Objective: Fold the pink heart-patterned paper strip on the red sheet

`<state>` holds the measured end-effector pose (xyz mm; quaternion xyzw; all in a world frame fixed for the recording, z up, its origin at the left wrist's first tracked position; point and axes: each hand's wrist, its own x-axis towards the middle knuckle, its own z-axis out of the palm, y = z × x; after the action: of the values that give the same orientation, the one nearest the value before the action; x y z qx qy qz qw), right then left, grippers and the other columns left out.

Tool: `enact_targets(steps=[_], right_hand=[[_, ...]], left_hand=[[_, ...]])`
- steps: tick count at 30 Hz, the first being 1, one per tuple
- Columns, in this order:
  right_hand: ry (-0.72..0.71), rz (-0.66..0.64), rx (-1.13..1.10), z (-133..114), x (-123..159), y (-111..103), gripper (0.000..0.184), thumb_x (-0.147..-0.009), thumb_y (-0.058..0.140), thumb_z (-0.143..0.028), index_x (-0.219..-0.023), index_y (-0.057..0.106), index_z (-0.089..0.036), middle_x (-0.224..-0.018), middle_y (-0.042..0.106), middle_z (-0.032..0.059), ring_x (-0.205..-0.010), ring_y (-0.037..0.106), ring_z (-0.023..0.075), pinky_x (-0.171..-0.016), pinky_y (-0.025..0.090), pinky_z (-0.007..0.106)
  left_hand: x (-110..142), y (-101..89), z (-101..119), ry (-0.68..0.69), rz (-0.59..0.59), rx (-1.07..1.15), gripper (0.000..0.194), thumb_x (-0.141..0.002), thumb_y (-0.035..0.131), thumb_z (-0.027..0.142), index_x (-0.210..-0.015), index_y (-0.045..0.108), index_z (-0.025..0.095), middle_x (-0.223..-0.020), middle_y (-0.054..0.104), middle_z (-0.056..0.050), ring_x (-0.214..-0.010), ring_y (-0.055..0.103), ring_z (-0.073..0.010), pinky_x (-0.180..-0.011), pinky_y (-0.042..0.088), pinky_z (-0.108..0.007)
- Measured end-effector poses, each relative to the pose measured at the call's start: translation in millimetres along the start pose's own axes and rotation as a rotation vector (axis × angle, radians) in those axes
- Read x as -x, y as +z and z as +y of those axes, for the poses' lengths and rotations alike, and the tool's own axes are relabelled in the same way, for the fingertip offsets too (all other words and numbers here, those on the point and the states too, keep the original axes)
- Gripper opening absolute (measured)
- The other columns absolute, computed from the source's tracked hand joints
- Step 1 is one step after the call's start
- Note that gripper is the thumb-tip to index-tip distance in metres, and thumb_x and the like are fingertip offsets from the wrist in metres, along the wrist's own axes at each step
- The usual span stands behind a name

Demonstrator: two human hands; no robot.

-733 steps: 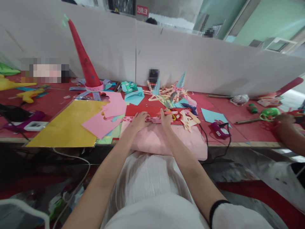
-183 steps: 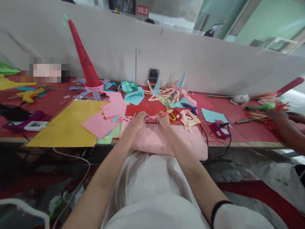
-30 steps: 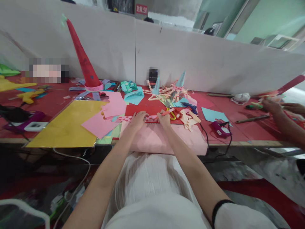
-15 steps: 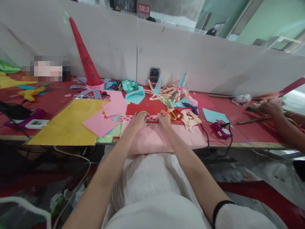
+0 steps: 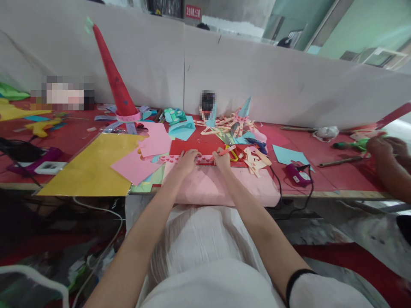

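Observation:
A narrow pink paper strip with red hearts (image 5: 204,159) lies across the work spot in front of me. My left hand (image 5: 189,159) rests on the strip with its fingers laid flat, pressing it down. Over the strip's right end, my right hand (image 5: 222,158) is closed in a writing grip round an orange-pink pen (image 5: 229,150); the pen's tip is hidden by the fingers. Beneath are red paper (image 5: 183,147) and a large pink sheet (image 5: 205,186) that hangs over the table edge. Scissors with yellow handles (image 5: 236,155) lie just right of my right hand.
A tall red cone hat (image 5: 114,72) stands back left, above a yellow sheet (image 5: 93,164) and pink paper (image 5: 156,139). Small blue cones (image 5: 245,107) and cut paper strips (image 5: 257,160) lie to the right. Beyond a purple power strip (image 5: 298,175), another person's hands (image 5: 382,147) are working.
My hands, the strip and the pen look almost unmoved. At the right, the other person's hands have shifted slightly rightward, showing more of a green item.

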<state>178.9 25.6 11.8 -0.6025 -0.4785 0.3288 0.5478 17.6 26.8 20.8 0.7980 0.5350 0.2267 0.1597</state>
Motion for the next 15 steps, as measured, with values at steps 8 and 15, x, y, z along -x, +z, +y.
enact_targets(steps=[8, 15], right_hand=[[-0.025, 0.012, 0.054, -2.8, 1.7, -0.7, 0.022, -0.067, 0.048, -0.025, -0.057, 0.028, -0.024, -0.035, 0.032, -0.0108, -0.038, 0.048, 0.0112, -0.040, 0.031, 0.019], [-0.007, 0.000, 0.066, -3.4, 1.4, -1.3, 0.021, -0.065, 0.048, -0.025, -0.057, 0.028, -0.024, -0.037, 0.037, -0.0097, -0.041, 0.052, 0.0115, -0.040, 0.031, 0.018]], left_hand=[[-0.5, 1.4, -0.8, -0.005, 0.000, -0.005, 0.033, -0.088, 0.038, 0.011, -0.105, 0.062, 0.026, -0.131, 0.057, -0.004, -0.127, 0.046, -0.0182, -0.114, 0.020, -0.045], [0.0, 0.7, -0.4, 0.000, -0.001, 0.005, 0.033, -0.088, 0.038, 0.011, -0.106, 0.062, 0.025, -0.131, 0.056, -0.004, -0.126, 0.046, -0.0183, -0.114, 0.019, -0.046]])
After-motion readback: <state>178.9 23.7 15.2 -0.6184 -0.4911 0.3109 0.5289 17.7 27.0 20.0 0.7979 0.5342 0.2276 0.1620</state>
